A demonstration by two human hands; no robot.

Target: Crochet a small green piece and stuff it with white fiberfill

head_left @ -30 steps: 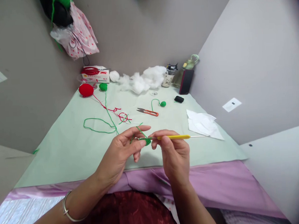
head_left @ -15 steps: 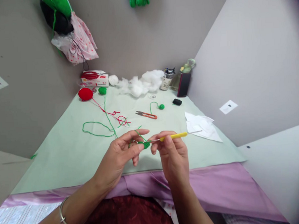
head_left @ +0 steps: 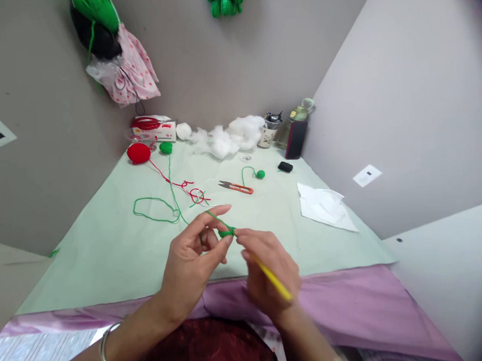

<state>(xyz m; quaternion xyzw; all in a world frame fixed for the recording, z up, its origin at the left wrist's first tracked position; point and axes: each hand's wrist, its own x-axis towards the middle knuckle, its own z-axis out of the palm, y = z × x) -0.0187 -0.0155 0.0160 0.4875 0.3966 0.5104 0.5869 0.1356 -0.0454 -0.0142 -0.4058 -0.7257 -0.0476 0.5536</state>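
Observation:
Between thumb and fingers, my left hand (head_left: 196, 255) pinches a small green crochet piece (head_left: 226, 233), with green yarn running over its raised index finger. My right hand (head_left: 272, 270) is closed around a yellow-handled crochet hook (head_left: 273, 280), its fingertips beside the green piece. The handle points down toward the right wrist and is blurred; the hook's tip is hidden at the piece. From the left hand, green yarn leads back to a green ball (head_left: 165, 148) at the back left.
Orange-handled snips (head_left: 236, 187) and a small green ball (head_left: 260, 174) lie beyond the hands. Behind them are white stuffing (head_left: 226, 138), a pen cup (head_left: 267, 133) and a phone (head_left: 296, 140). A red yarn ball (head_left: 138, 153) sits left, white paper (head_left: 325, 205) right.
My right hand has turned over and moved lower, swinging the hook's handle from nearly level to pointing down and right. My left hand and the green piece have shifted slightly left.

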